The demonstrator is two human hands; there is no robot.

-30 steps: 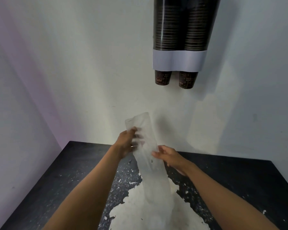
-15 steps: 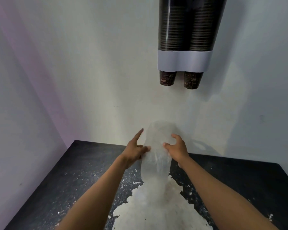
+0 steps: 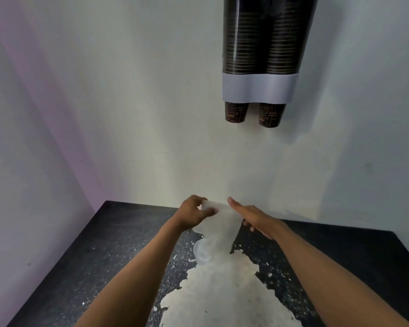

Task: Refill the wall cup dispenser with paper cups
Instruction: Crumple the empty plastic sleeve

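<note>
The wall cup dispenser (image 3: pixel 257 89) hangs at the upper right, a white band below two clear tubes packed with dark brown paper cups (image 3: pixel 262 36). Two cup bottoms (image 3: pixel 236 112) stick out beneath the band. Low over the dark table, an empty clear plastic sleeve (image 3: pixel 219 228) stretches between my hands. My left hand (image 3: pixel 195 212) pinches its far end with curled fingers. My right hand (image 3: pixel 252 217) lies with straight fingers against the sleeve's right side. The sleeve's near end sags onto the table.
The black table (image 3: pixel 85 263) has a large patch of worn, pale surface (image 3: pixel 222 293) in its middle. Pale walls close in behind and on the left, meeting at the table's far left corner.
The sleeve stood upright and tall a second ago; both hands have pushed it down and flattened it toward the table. My right hand's fingers have straightened.
</note>
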